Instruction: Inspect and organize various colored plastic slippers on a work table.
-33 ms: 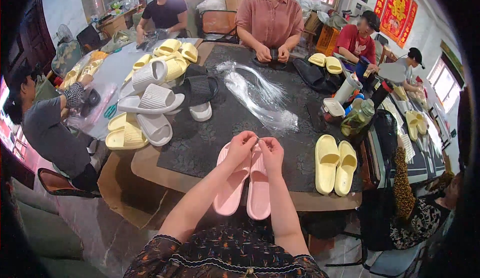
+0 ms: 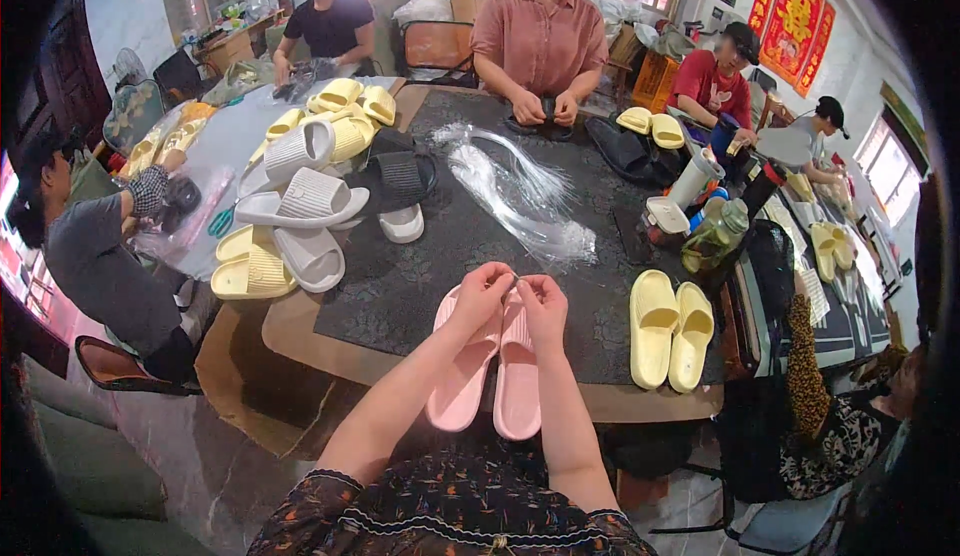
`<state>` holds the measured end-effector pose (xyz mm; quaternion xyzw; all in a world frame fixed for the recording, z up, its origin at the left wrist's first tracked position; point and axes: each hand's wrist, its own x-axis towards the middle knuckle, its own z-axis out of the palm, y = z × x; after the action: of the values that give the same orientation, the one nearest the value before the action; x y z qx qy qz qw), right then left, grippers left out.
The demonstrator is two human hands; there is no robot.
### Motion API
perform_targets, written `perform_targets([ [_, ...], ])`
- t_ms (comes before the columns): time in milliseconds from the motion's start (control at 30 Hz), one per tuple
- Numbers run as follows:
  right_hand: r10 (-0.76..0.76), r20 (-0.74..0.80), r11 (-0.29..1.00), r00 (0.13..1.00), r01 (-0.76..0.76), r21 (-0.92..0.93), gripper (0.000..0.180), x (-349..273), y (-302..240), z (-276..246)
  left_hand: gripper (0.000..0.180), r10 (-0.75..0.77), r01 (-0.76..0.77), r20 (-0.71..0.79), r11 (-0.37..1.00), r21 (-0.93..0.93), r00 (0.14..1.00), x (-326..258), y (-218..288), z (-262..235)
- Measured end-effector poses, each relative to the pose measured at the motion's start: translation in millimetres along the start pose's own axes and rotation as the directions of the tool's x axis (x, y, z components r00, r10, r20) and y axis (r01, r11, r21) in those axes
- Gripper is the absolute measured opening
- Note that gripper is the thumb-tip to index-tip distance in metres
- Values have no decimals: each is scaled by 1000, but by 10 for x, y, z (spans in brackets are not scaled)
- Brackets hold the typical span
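Two pink slide slippers, the left one (image 2: 462,388) and the right one (image 2: 518,392), lie side by side at the table's near edge, soles down, heels toward me. My left hand (image 2: 485,296) rests over the strap of the left slipper, thumb and fingertips pinched together. Over the right slipper's strap, my right hand (image 2: 542,308) pinches too, its fingertips meeting the left ones between the slippers. What they pinch is too small to make out. Beyond them lies a fanned bundle of clear plastic strands (image 2: 500,186) on the dark tabletop.
A yellow slipper pair (image 2: 655,331) stands at right. Grey slippers (image 2: 318,196), with yellow ones, are piled at left beside a black slipper (image 2: 400,178). Bottles, including a green-tinted jar (image 2: 715,236), crowd the right edge. Several people work around the table.
My hands and the pink slippers stay in place. Across the table, the hands of the person in the pink shirt have shifted slightly over a dark item.
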<state>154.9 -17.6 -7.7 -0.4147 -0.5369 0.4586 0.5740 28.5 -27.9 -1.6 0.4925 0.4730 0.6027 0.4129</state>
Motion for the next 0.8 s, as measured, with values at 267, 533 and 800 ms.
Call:
perform_targets([
  [267, -223, -64, 944, 973, 199, -263, 10, -80, -269, 33, 13, -85, 85, -1, 988, -132, 996, 49, -59, -42],
  [533, 56, 328, 833, 943, 137, -536, 29, -675, -798, -219, 12, -163, 151, -24, 954, -259, 986, 48, -109, -83],
  [800, 167, 342, 514, 925, 215, -831, 47, -908, -641, -74, 14, -201, 191, -22, 954, -233, 979, 4, -66, -28],
])
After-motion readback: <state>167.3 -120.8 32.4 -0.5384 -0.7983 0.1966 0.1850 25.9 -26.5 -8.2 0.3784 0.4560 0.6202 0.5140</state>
